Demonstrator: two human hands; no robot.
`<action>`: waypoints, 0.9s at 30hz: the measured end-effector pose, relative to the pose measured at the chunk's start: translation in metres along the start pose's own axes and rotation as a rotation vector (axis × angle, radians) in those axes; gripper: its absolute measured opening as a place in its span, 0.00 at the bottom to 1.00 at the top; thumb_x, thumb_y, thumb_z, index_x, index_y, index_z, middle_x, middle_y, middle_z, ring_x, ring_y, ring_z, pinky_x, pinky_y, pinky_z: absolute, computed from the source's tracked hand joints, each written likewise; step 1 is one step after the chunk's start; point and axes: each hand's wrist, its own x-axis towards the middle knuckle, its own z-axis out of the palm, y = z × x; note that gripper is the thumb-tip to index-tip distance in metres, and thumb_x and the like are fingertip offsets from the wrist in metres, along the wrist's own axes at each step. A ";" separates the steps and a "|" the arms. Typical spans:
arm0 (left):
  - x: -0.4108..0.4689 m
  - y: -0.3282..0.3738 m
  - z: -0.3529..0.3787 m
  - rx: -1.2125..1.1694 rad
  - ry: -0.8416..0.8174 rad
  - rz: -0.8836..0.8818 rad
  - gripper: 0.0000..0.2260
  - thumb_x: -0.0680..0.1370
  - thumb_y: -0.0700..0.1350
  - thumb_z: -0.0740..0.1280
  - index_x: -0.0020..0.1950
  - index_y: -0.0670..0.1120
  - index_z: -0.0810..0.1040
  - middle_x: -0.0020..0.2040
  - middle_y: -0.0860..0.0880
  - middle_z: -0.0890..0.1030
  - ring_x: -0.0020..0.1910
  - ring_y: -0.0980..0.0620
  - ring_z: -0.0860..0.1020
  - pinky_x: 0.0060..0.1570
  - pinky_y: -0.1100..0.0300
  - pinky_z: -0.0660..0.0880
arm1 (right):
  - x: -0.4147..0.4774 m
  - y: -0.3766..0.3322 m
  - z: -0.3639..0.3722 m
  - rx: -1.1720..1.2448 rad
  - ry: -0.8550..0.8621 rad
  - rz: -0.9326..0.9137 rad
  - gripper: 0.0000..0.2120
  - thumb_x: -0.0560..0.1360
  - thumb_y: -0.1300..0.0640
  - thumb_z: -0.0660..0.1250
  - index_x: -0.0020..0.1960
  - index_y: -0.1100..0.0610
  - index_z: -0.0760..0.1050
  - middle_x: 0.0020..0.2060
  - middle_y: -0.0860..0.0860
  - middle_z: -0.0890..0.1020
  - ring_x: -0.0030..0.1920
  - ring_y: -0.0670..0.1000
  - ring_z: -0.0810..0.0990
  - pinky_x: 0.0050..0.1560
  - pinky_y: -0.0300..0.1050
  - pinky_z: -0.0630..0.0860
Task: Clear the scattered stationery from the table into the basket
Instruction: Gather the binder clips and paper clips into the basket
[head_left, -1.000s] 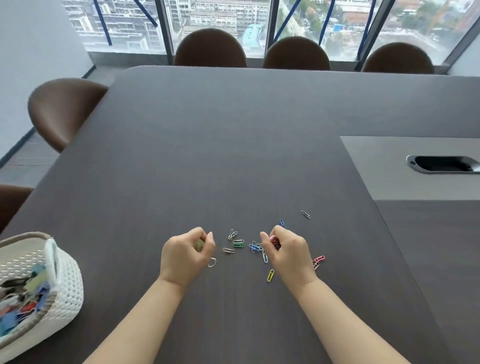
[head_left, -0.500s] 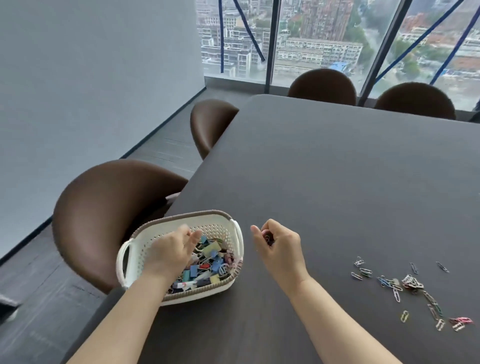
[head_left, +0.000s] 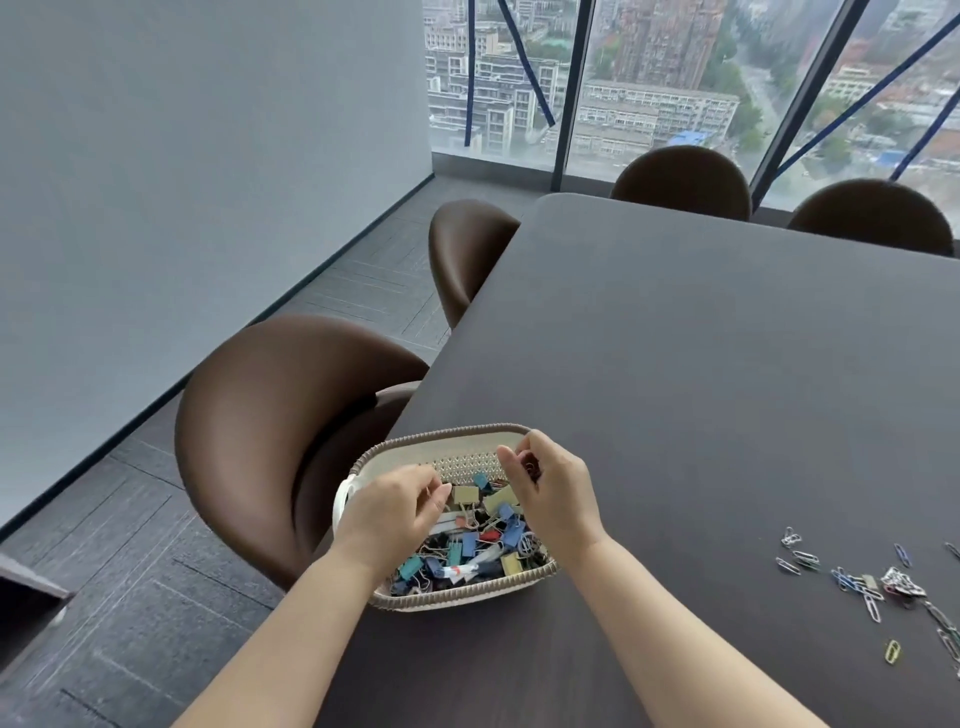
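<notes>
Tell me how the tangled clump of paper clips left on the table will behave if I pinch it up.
The clump of paper clips looks like thin interlinked wire, so it should be light and may lift as a dangling bunch. Loose clips beside it lie flat on the smooth table, so they will probably slide rather than roll, and thin ones may slip from the fingers.

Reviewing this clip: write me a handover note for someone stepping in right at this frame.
Left hand: over the basket, fingers pinched; contents unclear.
Right hand: over the basket's far side, curled around what look like paper clips.
Basket: at the table's near left edge, already holding many binder clips.
Left: scattered paper clips on the table at right still need collecting.
</notes>
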 end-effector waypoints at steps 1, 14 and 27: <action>-0.003 0.000 -0.001 0.011 0.009 0.006 0.10 0.77 0.49 0.63 0.36 0.51 0.71 0.31 0.56 0.72 0.32 0.57 0.72 0.31 0.63 0.68 | 0.002 -0.001 0.002 -0.011 0.004 -0.011 0.13 0.76 0.50 0.62 0.36 0.54 0.67 0.27 0.43 0.70 0.30 0.47 0.68 0.35 0.40 0.65; -0.019 0.007 -0.004 0.030 0.142 -0.060 0.04 0.72 0.44 0.69 0.38 0.49 0.77 0.22 0.61 0.64 0.22 0.66 0.64 0.24 0.71 0.58 | -0.002 0.012 0.011 -0.334 -0.281 0.018 0.10 0.72 0.66 0.61 0.51 0.56 0.74 0.37 0.41 0.67 0.46 0.50 0.68 0.47 0.39 0.66; -0.024 0.032 0.014 0.052 0.152 0.011 0.02 0.72 0.43 0.69 0.42 0.49 0.77 0.34 0.56 0.74 0.31 0.57 0.72 0.28 0.70 0.65 | -0.031 0.027 -0.027 -0.263 0.046 -0.136 0.17 0.68 0.67 0.67 0.54 0.53 0.74 0.53 0.53 0.77 0.57 0.55 0.70 0.57 0.50 0.71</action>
